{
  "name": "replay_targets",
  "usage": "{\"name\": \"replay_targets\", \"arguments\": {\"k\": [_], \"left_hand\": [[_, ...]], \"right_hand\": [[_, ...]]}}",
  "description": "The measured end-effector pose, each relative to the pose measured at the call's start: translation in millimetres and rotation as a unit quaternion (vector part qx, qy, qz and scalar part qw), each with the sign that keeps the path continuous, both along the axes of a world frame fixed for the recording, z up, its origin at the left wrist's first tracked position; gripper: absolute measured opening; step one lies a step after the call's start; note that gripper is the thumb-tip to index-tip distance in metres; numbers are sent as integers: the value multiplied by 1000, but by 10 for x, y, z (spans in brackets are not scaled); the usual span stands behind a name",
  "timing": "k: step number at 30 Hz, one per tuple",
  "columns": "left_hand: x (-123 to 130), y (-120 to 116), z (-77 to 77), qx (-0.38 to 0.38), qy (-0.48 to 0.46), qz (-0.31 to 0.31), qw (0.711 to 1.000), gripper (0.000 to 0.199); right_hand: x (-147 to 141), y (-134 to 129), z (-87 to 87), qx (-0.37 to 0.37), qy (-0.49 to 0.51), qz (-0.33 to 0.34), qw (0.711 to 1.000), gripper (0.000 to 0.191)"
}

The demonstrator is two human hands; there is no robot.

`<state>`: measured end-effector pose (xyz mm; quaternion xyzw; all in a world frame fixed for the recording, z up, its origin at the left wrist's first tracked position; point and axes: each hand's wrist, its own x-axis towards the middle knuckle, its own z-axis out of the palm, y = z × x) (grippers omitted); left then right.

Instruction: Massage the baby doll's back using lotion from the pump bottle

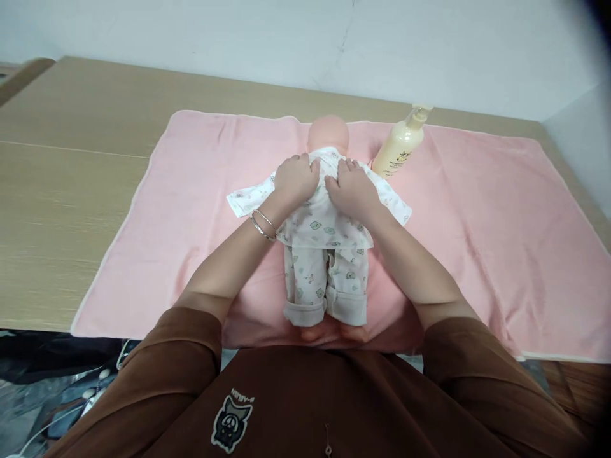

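Observation:
A baby doll (329,229) in a white printed top and matching trousers (310,273) lies on a pink blanket (200,191). Its bald head (328,133) points away from me; no face shows. My left hand (296,180) rests on the top near the doll's left-side shoulder in view, thumb apart and fingertips partly hidden. On the other side of the upper body, my right hand (354,189) lies with its fingers stretched toward the shoulder. Both hands touch the cloth and look open. The sleeves spread out sideways, and the trouser cuffs are rolled up above the feet.
A cream pump bottle (400,145) leans or lies on the blanket, right of the doll's head. The wooden table (71,191) meets a pale wall (238,44) behind. Cables and dark items (62,388) are below the table at the lower left.

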<state>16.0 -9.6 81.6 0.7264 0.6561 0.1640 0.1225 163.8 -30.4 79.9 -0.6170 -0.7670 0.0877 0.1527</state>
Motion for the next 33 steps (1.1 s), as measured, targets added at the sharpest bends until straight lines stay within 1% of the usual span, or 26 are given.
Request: {"name": "replay_targets", "arguments": {"k": [2, 4, 5, 6, 8, 11, 13, 15, 17, 19, 20, 22, 23, 25, 27, 28, 30, 33], "left_hand": [[121, -160, 50, 22, 31, 5, 999, 48], [215, -270, 77, 48, 30, 1, 998, 43], [234, -284, 78, 55, 19, 0, 998, 42], [230, -266, 70, 54, 5, 0, 999, 40], [163, -150, 32, 40, -30, -1, 999, 38], [21, 69, -50, 15, -80, -5, 997, 40], [-6, 112, -90, 15, -81, -7, 997, 45], [49, 29, -99, 38, -53, -22, 998, 46], [147, -130, -75, 62, -17, -46, 997, 47], [222, -272, -32, 64, 9, -77, 995, 51], [233, -309, -9, 58, 16, -93, 994, 51], [200, -289, 20, 46, 11, -116, 992, 46], [164, -238, 23, 42, 2, -115, 992, 42], [91, -99, 9, 34, -21, -88, 995, 39], [57, 12, -18, 28, -35, -49, 998, 42], [63, 36, -30, 28, -38, -33, 998, 43], [111, 5, -39, 34, -43, -18, 998, 44], [213, -178, -4, 50, -31, -30, 998, 45]], "right_hand": [[66, 113, -13, 0, 16, 1, 1000, 52], [136, 240, -42, 10, 27, -1, 1000, 49], [156, 282, -57, 15, 27, -1, 1000, 49], [159, 298, -68, 20, 23, -1, 1000, 50], [114, 246, -75, 31, 1, -1, 1000, 51], [-18, 43, -47, 47, -32, 4, 998, 53], [-65, -48, -22, 44, -33, 12, 998, 55], [-33, -22, -13, 29, -13, 21, 999, 53], [64, 107, -29, 19, 20, 25, 999, 48], [165, 252, -63, 16, 43, 15, 999, 46], [194, 297, -80, 17, 47, 8, 999, 47], [186, 287, -101, 24, 37, 2, 999, 51], [149, 232, -101, 27, 26, 5, 999, 54], [40, 65, -83, 32, 1, 16, 999, 60], [-50, -83, -52, 29, -20, 21, 999, 64], [-65, -117, -39, 25, -26, 26, 999, 65], [-20, -75, -27, 14, -24, 44, 999, 61], [167, 190, -64, -2, 9, 62, 998, 45]]}}
